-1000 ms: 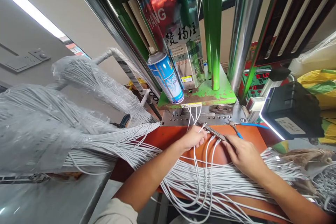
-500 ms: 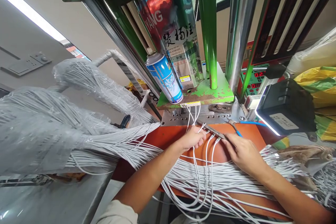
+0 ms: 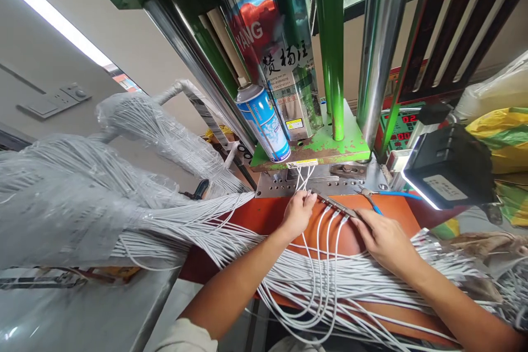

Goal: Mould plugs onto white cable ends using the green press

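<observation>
Left hand (image 3: 297, 213), moved forward since a second ago, closes over thin white cables (image 3: 330, 280) at the grey perforated metal plate (image 3: 280, 184) just ahead. Right hand (image 3: 381, 239) touches the slim metal bar (image 3: 336, 207); its grip is indiscernible.

"YANG" on the machine's poster (image 3: 252, 32)
</observation>
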A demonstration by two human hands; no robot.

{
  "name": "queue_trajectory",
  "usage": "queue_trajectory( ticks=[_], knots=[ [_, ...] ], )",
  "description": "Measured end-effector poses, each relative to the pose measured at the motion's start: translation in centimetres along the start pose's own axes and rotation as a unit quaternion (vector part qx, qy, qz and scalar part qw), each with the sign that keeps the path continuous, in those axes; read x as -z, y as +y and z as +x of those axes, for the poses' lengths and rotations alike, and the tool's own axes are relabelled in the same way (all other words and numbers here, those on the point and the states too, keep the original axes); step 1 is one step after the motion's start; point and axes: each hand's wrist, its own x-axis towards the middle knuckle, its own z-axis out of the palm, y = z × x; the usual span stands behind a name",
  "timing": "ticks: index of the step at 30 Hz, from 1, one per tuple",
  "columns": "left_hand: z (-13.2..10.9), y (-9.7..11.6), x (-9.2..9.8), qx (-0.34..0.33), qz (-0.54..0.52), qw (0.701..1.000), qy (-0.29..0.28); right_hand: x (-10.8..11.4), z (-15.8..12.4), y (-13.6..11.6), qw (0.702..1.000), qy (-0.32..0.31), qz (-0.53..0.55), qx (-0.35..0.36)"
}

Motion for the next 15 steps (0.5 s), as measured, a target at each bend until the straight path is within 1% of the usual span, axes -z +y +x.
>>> queue_trajectory(
  ticks=[1, 2, 7, 9, 15],
  knots=[
    [-0.17, -0.14, 0.04, -0.003, -0.003, 1.000, 0.009, 0.03, 0.02, 0.03, 1.000, 0.000, 0.002, 0.001],
    [-0.32, -0.27, 0.04, 0.000, -0.006, 1.000, 0.007, 0.06, 0.03, 0.07, 1.000, 0.001, 0.002, 0.000],
    [-0.43, -0.46, -0.22, 0.059, -0.036, 0.995, -0.075, -0.13, -0.12, 0.42, 1.000, 0.000, -0.001, 0.000],
    [-0.30, -0.29, -0.17, 0.071, -0.051, 0.991, -0.098, -0.18, -0.18, 0.53, 1.000, -0.008, 0.000, 0.001],
    [-0.08, -0.14, 0.15, 0.079, -0.085, 0.986, -0.119, 0.04, -0.09, 0.44, 1.000, -0.015, 0.013, 0.012]
  ],
)
